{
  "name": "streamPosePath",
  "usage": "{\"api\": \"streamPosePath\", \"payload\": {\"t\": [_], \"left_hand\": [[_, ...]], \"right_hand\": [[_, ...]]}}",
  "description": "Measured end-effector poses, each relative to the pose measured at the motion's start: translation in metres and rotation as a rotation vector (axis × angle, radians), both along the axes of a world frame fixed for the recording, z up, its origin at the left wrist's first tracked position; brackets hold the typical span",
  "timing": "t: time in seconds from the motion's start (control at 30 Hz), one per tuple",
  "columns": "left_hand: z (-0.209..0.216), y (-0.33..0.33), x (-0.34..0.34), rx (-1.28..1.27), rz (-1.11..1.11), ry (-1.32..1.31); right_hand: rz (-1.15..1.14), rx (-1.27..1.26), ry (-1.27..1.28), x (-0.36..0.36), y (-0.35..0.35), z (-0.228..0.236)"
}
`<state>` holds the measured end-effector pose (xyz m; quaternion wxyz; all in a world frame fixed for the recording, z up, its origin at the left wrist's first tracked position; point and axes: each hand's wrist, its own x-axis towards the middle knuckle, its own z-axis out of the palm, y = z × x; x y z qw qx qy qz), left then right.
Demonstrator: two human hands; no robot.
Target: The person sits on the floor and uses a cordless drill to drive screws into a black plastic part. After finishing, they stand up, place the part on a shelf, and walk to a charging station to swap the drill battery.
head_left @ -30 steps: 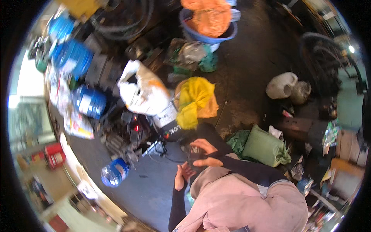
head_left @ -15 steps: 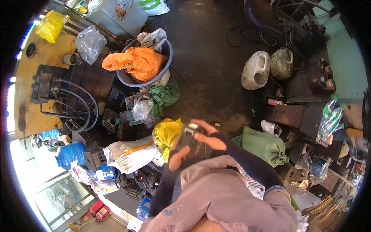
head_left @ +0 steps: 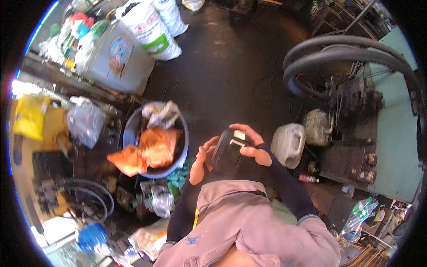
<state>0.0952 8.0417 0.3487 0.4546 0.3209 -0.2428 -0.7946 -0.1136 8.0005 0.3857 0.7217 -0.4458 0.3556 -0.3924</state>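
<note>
My right hand [head_left: 254, 146] grips a dark boxy object [head_left: 226, 149] with pale, light-coloured pieces near its top right. The thumb lies on the near side and the fingers reach round the far side. Its exact kind is hard to make out, since the dark floor behind blends with it. At its left edge is my left hand [head_left: 202, 161], thumb raised apart from the object and fingers stretched toward its side. Whether those fingers touch it is unclear. Both hands are in front of my body, above the floor.
Left stands a round blue tub [head_left: 186, 149] with an orange bag [head_left: 155, 149] in it. A cut white jug [head_left: 287, 144] and a dirty jug [head_left: 316, 128] are on the right, near thick black hoses [head_left: 342, 53]. White sacks [head_left: 151, 31] lean beside a grey cabinet [head_left: 120, 58].
My view has shifted, so the tub and jugs appear lower. The dark object stays in my right hand. My left hand's thumb has come away from the object's near edge.
</note>
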Motion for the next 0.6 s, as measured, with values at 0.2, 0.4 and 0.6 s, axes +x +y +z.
{"api": "streamPosePath", "payload": {"t": [0.2, 0.4, 0.6], "left_hand": [[0.027, -0.209, -0.029, 0.213, -0.258, -0.125], [-0.004, -0.43, -0.081, 0.128, -0.41, -0.169], [-0.002, -0.651, -0.162, 0.102, -0.435, -0.553]], "right_hand": [[0.022, -0.107, 0.246, -0.034, -0.166, 0.031], [-0.254, 0.023, 0.064, -0.078, -0.374, -0.022], [-0.246, -0.125, -0.088, -0.184, -0.573, -0.01]]}}
